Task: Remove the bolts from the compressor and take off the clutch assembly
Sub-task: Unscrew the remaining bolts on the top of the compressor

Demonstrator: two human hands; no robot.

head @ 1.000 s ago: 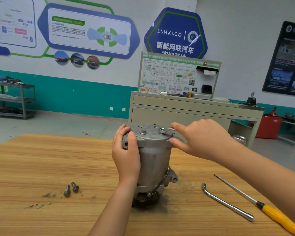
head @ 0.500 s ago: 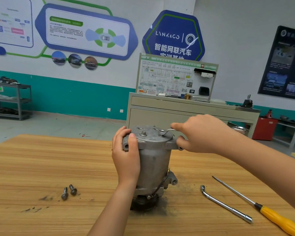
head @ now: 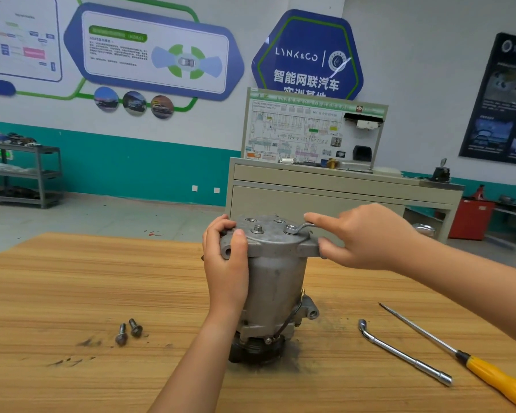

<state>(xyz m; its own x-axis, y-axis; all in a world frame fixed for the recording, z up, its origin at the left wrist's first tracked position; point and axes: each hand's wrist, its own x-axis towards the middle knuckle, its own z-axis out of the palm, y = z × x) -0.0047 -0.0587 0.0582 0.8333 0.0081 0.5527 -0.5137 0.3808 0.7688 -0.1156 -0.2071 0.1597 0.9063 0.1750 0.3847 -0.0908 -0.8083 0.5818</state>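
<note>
Head view, change: against half a second ago, the right hand [head: 367, 236] sat a little further round the top of the compressor [head: 276, 278], its forefinger lying straighter along the small wrench [head: 300, 227]. The left hand [head: 225, 263], the loose bolts and the spare tools kept their places.
Head view, left hand: it gripped the upper body of the compressor, thumb over a mounting lug and fingers wrapped round the far side.
Head view, right hand: it held the handle of the small wrench, forefinger stretched along it and thumb pressed against the right-hand lug. The rest of the handle was hidden under the hand.
Head view, surroundings: two loose bolts [head: 128, 330] lay on the table [head: 72, 293], well to the left of the compressor. A long bent wrench [head: 399, 351] and a yellow-handled screwdriver [head: 459, 357] lay to its right, side by side and apart from both hands. A beige cabinet [head: 325, 198] stood behind the table.
Head view, in the way: the left forearm covered the lower left of the compressor.
Head view, task thing: the compressor stood upright mid-table, clutch [head: 255, 350] downward on dark smears. The ring of the small wrench sat on a bolt at the right of the top plate. Another bolt [head: 257, 229] stood at the plate's middle, between the two hands.
</note>
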